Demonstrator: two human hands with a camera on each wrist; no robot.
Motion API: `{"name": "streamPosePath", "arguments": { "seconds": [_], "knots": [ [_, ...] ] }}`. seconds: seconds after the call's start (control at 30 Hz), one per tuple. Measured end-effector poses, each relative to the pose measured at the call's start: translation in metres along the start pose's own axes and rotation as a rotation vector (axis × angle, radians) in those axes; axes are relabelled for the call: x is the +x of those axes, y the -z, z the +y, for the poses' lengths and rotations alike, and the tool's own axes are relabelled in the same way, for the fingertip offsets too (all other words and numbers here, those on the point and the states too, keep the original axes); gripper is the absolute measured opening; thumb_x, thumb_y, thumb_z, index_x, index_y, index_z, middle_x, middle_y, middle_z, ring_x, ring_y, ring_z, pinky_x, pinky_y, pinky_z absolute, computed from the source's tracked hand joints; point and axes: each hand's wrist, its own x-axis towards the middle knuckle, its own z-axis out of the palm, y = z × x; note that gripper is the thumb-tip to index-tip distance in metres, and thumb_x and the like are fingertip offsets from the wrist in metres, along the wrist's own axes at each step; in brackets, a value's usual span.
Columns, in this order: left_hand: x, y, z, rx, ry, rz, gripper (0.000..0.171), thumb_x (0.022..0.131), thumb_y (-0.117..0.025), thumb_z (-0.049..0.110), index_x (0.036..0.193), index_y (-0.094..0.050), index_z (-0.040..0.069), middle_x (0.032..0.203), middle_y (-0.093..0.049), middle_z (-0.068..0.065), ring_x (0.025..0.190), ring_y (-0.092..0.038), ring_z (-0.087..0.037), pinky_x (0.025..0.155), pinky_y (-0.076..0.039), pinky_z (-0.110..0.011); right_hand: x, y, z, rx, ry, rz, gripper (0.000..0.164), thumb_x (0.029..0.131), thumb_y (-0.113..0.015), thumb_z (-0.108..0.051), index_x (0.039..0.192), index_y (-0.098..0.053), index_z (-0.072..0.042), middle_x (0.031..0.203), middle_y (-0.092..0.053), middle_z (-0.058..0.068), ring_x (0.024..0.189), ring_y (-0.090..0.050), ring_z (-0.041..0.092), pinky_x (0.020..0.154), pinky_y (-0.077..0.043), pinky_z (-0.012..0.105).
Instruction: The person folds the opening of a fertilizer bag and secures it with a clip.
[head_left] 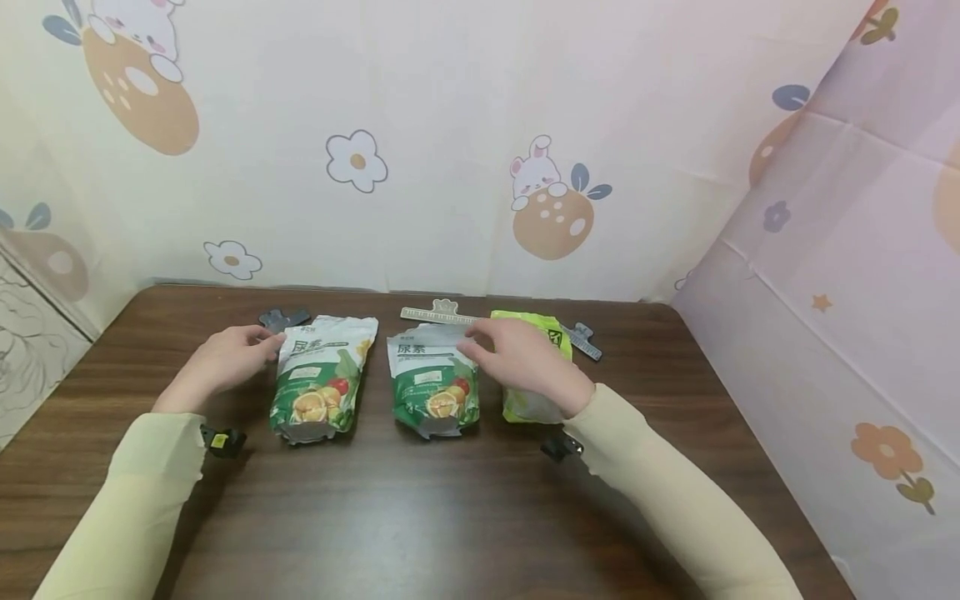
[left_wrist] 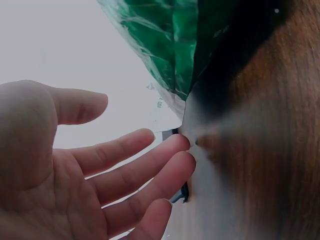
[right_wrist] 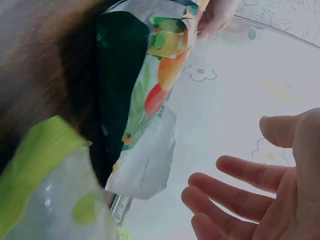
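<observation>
Three bags lie in a row on the table. The left bag (head_left: 318, 379) is green and white with printed fruit, and the middle bag (head_left: 435, 383) carries a matching print. At the right is a lime-green bag (head_left: 525, 404), partly covered by my right hand (head_left: 521, 358). That hand hovers with relaxed fingers beside the middle bag's upper right corner. My left hand (head_left: 232, 358) has its fingers spread near the left bag's top left edge. The left wrist view shows a gap between thumb and fingers with nothing held; whether a fingertip touches the bag, I cannot tell.
Behind the left bag lies a dark clip (head_left: 283, 319). A pale ruler-edged clip (head_left: 438, 312) sits behind the middle bag, and a grey clip (head_left: 583, 340) by the lime-green one. The brown wooden table (head_left: 375, 517) meets a patterned curtain (head_left: 442, 225) at the back.
</observation>
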Motion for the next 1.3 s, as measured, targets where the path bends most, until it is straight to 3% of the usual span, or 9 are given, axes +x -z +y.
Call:
{"name": "streamPosePath", "arguments": {
  "seconds": [0.3, 0.57, 0.8, 1.1, 1.3],
  "knots": [
    [0.005, -0.002, 0.000, -0.048, 0.011, -0.017, 0.070, 0.103, -0.036, 0.056, 0.132, -0.054, -0.005, 0.106, -0.071, -0.015, 0.100, -0.066, -0.033, 0.082, -0.047, -0.054, 0.019, 0.006, -0.017, 0.028, 0.016, -0.074, 0.039, 0.101, -0.052, -0.046, 0.121, -0.069, -0.018, 0.108, -0.071, -0.002, 0.099, -0.066, 0.014, 0.085, -0.052, 0.036],
    [0.008, -0.004, 0.000, -0.049, 0.010, -0.010, 0.066, 0.104, -0.041, 0.051, 0.131, -0.054, -0.007, 0.103, -0.071, -0.016, 0.097, -0.067, -0.032, 0.081, -0.048, -0.053, 0.045, 0.013, -0.034, 0.067, 0.055, -0.124, 0.038, 0.103, -0.051, -0.045, 0.118, -0.069, -0.015, 0.111, -0.070, -0.001, 0.099, -0.064, 0.014, 0.086, -0.051, 0.036],
    [0.008, -0.005, -0.002, -0.083, 0.017, -0.036, 0.071, 0.104, -0.041, 0.052, 0.134, -0.049, -0.011, 0.104, -0.071, -0.019, 0.095, -0.067, -0.032, 0.084, -0.046, -0.058, 0.066, 0.009, -0.047, 0.121, 0.048, -0.162, 0.039, 0.103, -0.048, -0.047, 0.119, -0.069, -0.018, 0.110, -0.068, -0.004, 0.098, -0.060, 0.012, 0.084, -0.048, 0.033],
    [0.010, -0.007, -0.005, -0.125, 0.066, -0.056, 0.073, 0.103, -0.042, 0.054, 0.134, -0.048, -0.012, 0.105, -0.068, -0.019, 0.095, -0.064, -0.030, 0.085, -0.045, -0.055, 0.087, -0.002, -0.058, 0.234, 0.011, -0.197, 0.042, 0.103, -0.049, -0.049, 0.119, -0.068, -0.015, 0.108, -0.069, 0.000, 0.096, -0.062, 0.012, 0.085, -0.049, 0.034],
    [0.008, -0.006, -0.007, -0.110, 0.063, -0.064, 0.074, 0.103, -0.041, 0.054, 0.134, -0.049, -0.012, 0.102, -0.069, -0.018, 0.096, -0.063, -0.032, 0.084, -0.045, -0.055, 0.100, -0.013, -0.065, 0.424, -0.048, -0.242, 0.041, 0.103, -0.051, -0.044, 0.119, -0.068, -0.010, 0.105, -0.071, 0.006, 0.099, -0.069, 0.021, 0.084, -0.052, 0.034]
  ]
}}
